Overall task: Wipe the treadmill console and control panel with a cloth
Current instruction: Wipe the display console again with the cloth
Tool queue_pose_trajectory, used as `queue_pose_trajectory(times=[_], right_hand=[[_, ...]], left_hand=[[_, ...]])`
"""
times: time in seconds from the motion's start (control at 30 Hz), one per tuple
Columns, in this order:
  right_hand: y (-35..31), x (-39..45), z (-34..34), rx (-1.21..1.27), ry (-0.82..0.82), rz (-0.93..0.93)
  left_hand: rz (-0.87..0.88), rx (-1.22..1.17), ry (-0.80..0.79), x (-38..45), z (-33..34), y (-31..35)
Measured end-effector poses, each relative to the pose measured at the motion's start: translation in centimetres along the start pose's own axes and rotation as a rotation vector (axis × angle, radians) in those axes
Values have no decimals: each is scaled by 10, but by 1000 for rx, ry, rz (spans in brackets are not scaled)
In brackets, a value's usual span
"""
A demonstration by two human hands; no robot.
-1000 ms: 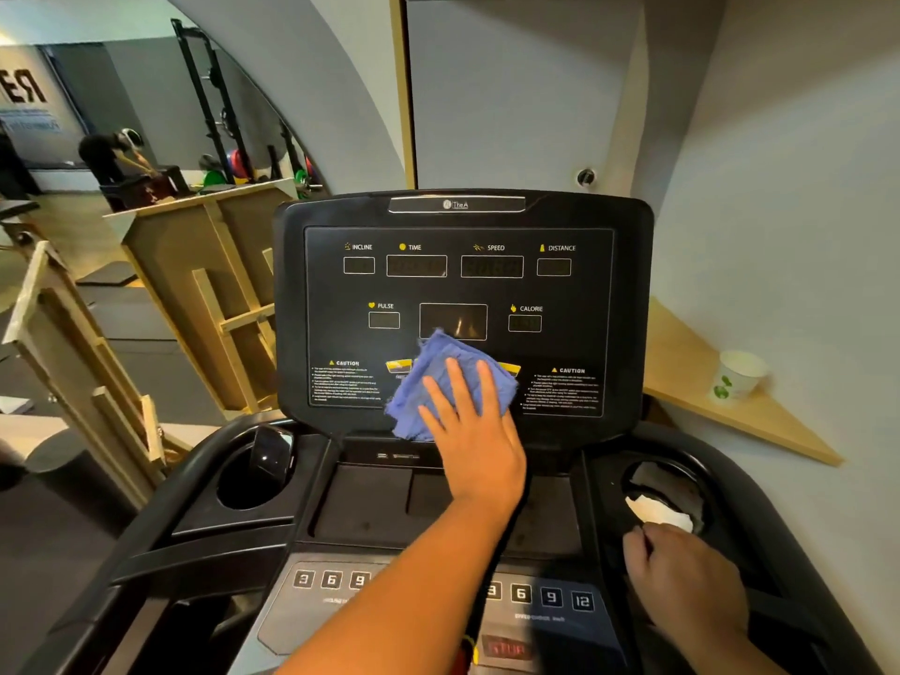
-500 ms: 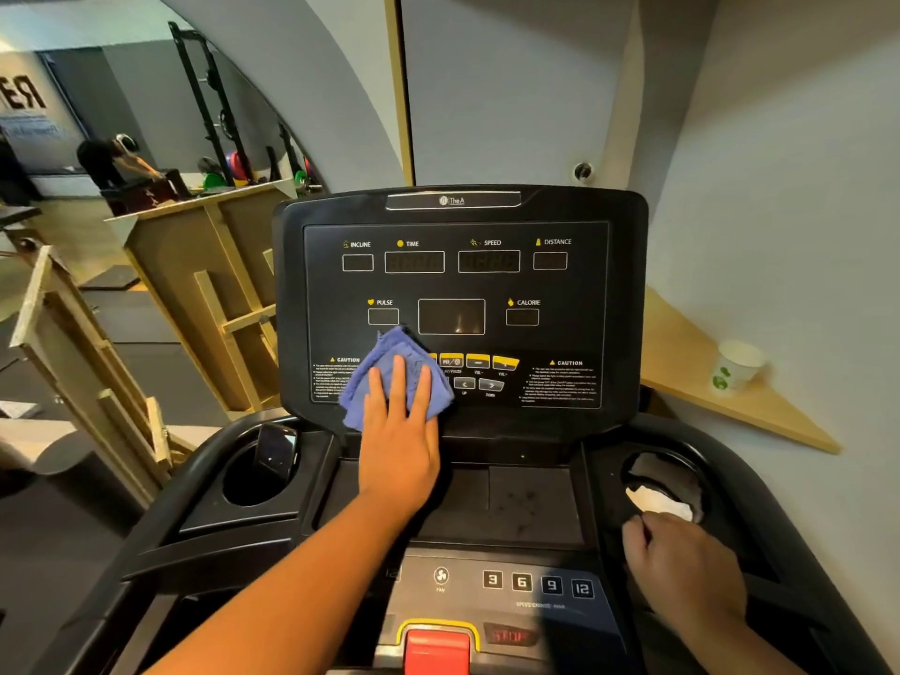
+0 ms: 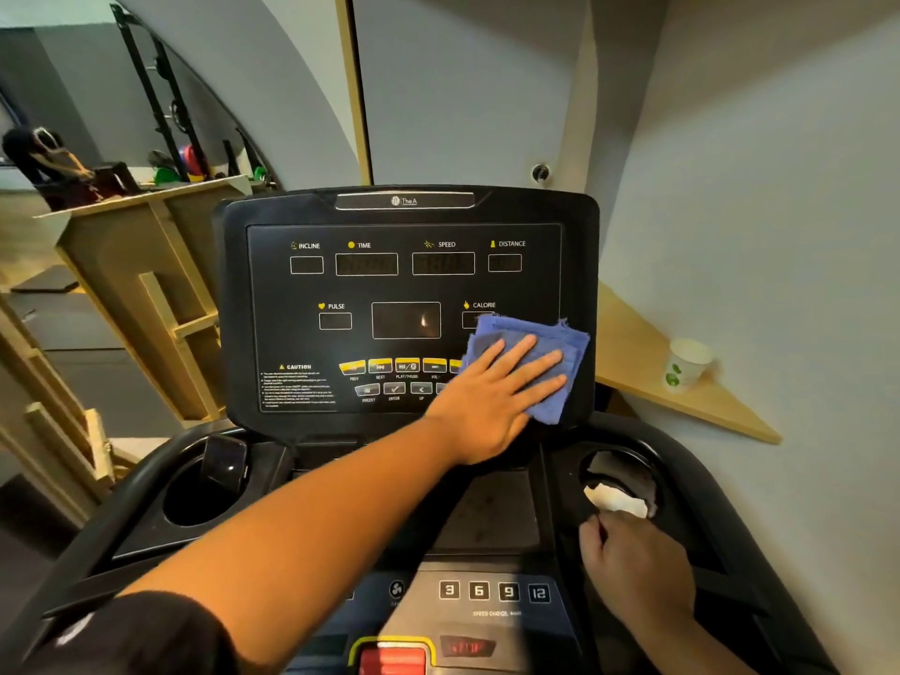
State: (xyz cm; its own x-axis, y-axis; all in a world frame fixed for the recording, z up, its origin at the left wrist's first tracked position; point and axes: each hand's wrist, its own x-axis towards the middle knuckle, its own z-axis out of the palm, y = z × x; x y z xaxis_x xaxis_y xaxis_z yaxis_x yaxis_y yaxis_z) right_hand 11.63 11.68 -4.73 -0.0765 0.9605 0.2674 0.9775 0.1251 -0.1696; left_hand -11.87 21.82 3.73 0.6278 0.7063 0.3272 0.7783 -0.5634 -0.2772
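The black treadmill console (image 3: 404, 285) stands upright in front of me, with display windows and a row of yellow buttons. My left hand (image 3: 492, 401) lies flat with fingers spread on a blue cloth (image 3: 560, 343), pressing it against the console's lower right corner, under the CALORIE label. Below is the control panel (image 3: 492, 591) with number keys and a red stop key (image 3: 392, 657). My right hand (image 3: 638, 572) rests with curled fingers on the rim of the right cup holder.
A crumpled white paper (image 3: 616, 499) lies in the right cup holder. A dark phone (image 3: 224, 465) stands in the left one. A paper cup (image 3: 686, 365) sits on a wooden corner shelf (image 3: 647, 382) at the right wall. Wooden frames (image 3: 146, 294) stand to the left.
My left hand slid the cloth left to the caution label on the lower left, then swept it right across the button row to the lower right corner. My right hand stayed put.
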Motion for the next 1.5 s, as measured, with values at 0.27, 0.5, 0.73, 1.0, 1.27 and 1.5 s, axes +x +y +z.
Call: queue_pose_trajectory(times=[0.27, 0.5, 0.73, 1.0, 1.27, 1.5], right_hand=[[7, 3, 13, -15, 6, 3], [6, 2, 11, 6, 38, -4], [3, 3, 7, 5, 14, 14], [3, 2, 4, 14, -6, -12], [0, 3, -8, 97, 3, 16], [-1, 2, -8, 80, -14, 58]], left_hand=[[-403, -30, 241, 65, -44, -35], [323, 128, -66, 20, -20, -43], [-239, 79, 210, 79, -77, -89], [148, 78, -23, 32, -18, -18], [37, 151, 34, 33, -59, -92], [-301, 89, 190, 55, -55, -61]])
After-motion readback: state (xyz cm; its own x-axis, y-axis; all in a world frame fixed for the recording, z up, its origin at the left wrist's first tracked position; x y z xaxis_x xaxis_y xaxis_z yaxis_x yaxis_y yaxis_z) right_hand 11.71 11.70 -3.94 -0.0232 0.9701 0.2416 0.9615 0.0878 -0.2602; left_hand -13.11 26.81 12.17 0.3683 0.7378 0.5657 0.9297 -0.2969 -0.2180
